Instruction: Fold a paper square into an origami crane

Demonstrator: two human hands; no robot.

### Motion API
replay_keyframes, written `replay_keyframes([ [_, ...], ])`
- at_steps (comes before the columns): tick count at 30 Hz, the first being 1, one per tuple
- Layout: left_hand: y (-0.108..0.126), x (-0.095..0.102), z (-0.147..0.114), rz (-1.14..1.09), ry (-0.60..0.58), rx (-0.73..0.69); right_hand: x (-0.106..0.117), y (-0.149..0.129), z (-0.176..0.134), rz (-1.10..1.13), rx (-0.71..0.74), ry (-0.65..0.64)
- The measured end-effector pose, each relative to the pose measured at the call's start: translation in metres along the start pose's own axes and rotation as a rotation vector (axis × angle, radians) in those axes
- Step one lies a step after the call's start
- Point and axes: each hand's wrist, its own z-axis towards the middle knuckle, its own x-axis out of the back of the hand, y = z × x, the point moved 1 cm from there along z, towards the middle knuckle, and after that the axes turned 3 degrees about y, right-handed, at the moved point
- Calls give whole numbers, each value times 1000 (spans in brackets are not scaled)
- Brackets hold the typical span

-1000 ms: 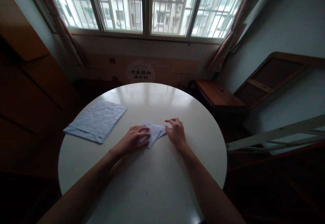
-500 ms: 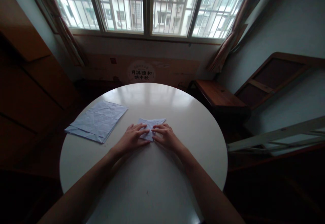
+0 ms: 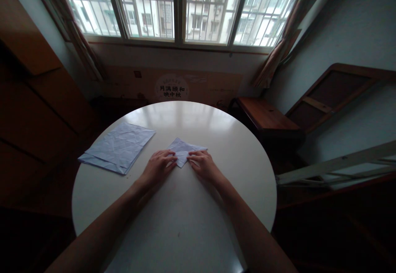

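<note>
"Start me at the far left. What's there?"

"A brown wooden cabinet (image 3: 34, 108), then a gathered curtain (image 3: 82, 52). After those comes the larger paper (image 3: 119, 147), pale blue and covered in creases, lying flat on the round white table (image 3: 185, 219) with its left corner at the rim."

"And next along?"

"The left hand (image 3: 159, 165). Its fingers are bent and close together, their tips touching the near left side of the small folded paper (image 3: 183, 148). The thumb sits on the near side of them."

"Is it pinching?"

"I can't tell; whether any paper lies between thumb and fingers doesn't show."

"Where exactly is the small one?"

"Between the two hands on the table, well apart from the larger paper. One point faces away from the person, one towards, and another sticks out past the right fingers."

"So the right hand (image 3: 201, 165)?"

"Fingers slightly bent, close together, tips on the near right side, thumb below. A pinch can't be made out there either."

"And past the table?"

"A reddish-brown wooden stool (image 3: 267, 115), a wood-framed panel (image 3: 329, 93) against the wall, and a pale rail (image 3: 337, 165) lower down."
</note>
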Motion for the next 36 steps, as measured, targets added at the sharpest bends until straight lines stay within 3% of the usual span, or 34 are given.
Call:
replay_keyframes([
  [15,2,3,-1,-24,-34,27,0,-2,-2,-43,14,5],
  [26,13,0,-3,-70,-99,-123,3,-1,-3,-146,-52,-5],
  [36,14,1,-2,-53,-79,-118,7,0,-3,-176,-134,-11],
])
